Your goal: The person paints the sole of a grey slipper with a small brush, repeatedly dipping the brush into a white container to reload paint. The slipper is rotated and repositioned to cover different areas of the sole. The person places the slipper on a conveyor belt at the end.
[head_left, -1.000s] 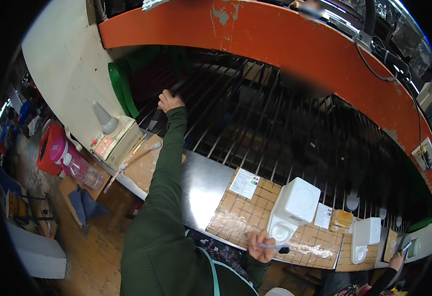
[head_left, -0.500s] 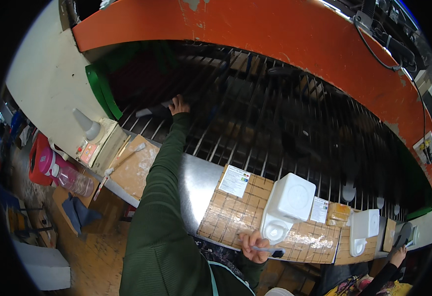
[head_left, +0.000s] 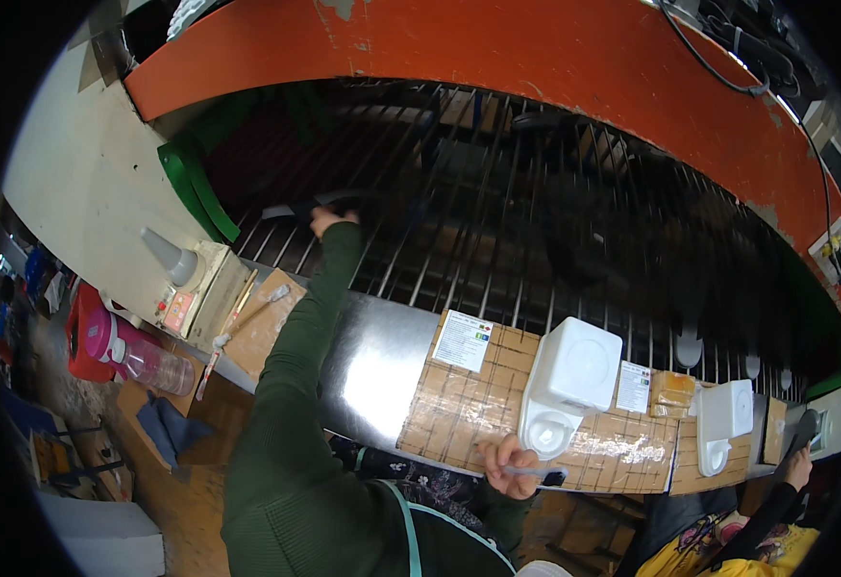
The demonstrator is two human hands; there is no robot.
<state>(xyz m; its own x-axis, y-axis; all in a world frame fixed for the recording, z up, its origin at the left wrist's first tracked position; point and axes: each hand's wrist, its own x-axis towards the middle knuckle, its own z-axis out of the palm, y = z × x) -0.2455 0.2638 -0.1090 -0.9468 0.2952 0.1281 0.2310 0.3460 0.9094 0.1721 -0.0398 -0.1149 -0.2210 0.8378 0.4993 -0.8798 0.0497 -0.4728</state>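
Observation:
My left hand (head_left: 332,221) reaches forward over the metal bar conveyor (head_left: 392,255). Its fingers are closed at a flat, dark grey, sole-shaped piece (head_left: 344,196), which is partly lost in shadow. A lighter grey piece (head_left: 278,212) lies on the bars just to the left. Near the bench edge, my right hand (head_left: 509,467) is shut on a small brush (head_left: 553,476) with a pale handle and a dark tip pointing right. Right beside that hand stands a white plastic dispenser (head_left: 579,365), a square tank with a round cup (head_left: 547,438) in front.
Cardboard under clear tape (head_left: 459,404) covers the bench. A grey cone on a machine (head_left: 182,274) stands left, near a pink-lidded bottle (head_left: 156,365). An orange hood (head_left: 440,48) arches over the conveyor. At right, a co-worker's hand (head_left: 797,469) holds a dark sole, near a second dispenser (head_left: 723,423).
My left hand has shifted slightly left and nearer on the bars, and the dark piece's edge shows more. My right hand keeps the brush by the dispenser. The view has tilted slightly.

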